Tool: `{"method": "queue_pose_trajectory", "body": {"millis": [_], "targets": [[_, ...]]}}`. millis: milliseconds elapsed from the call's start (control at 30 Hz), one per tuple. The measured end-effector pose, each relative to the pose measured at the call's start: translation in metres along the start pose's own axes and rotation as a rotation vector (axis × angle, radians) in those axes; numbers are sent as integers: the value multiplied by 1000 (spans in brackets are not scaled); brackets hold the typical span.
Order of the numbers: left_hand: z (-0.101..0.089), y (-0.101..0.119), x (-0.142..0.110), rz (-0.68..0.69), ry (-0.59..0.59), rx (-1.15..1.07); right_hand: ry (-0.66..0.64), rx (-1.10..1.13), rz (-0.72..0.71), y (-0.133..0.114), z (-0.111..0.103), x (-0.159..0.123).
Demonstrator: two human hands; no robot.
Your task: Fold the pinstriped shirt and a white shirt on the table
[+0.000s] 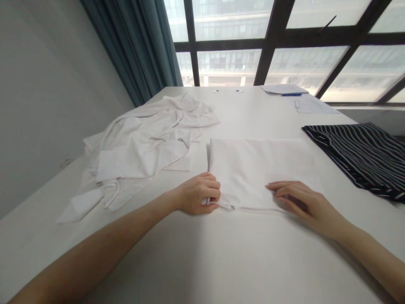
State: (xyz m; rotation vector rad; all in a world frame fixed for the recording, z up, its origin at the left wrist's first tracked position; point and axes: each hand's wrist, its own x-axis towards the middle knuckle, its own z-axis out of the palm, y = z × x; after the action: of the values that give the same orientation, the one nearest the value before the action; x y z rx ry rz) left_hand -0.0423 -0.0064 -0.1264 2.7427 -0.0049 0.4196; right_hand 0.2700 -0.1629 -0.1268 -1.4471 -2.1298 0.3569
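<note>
A white cloth [253,169], folded into a flat rectangle, lies on the white table [221,261] in front of me. My left hand [201,193] is closed on its near left corner, fingers curled over the layered edge. My right hand [303,202] rests on the near right part of the cloth, its fingers stretched out and its fingertips touching the surface. Left of the folded piece spreads a heap of crumpled white cloth [142,147], apart from both hands.
A black-and-white striped cloth [363,156] lies at the right edge. Papers [281,89] and a blue pen [291,95] are at the far right of the table. A grey wall [47,84], a blue curtain [136,46] and windows [230,25] stand around the table.
</note>
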Motion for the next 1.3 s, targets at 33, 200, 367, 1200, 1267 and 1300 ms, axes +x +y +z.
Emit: {"method": "queue_pose_trajectory", "body": {"millis": [33, 200, 367, 1200, 1267, 1300], "targets": [[0, 0, 0, 0, 5, 8, 15, -8, 15, 2, -1, -1], [1, 0, 0, -10, -13, 62, -14, 23, 78, 6, -3, -2], [2, 1, 0, 30, -17, 182, -53, 69, 152, 2, -2, -1], [-1, 5, 2, 23, -17, 164, -132, 128, 255, -12, -5, 4], [-1, 3, 2, -1, -25, 132, -133, 115, 239, -11, -6, 4], [-1, 2, 2, -9, -24, 108, -126, 106, 224, -11, -6, 4]]}}
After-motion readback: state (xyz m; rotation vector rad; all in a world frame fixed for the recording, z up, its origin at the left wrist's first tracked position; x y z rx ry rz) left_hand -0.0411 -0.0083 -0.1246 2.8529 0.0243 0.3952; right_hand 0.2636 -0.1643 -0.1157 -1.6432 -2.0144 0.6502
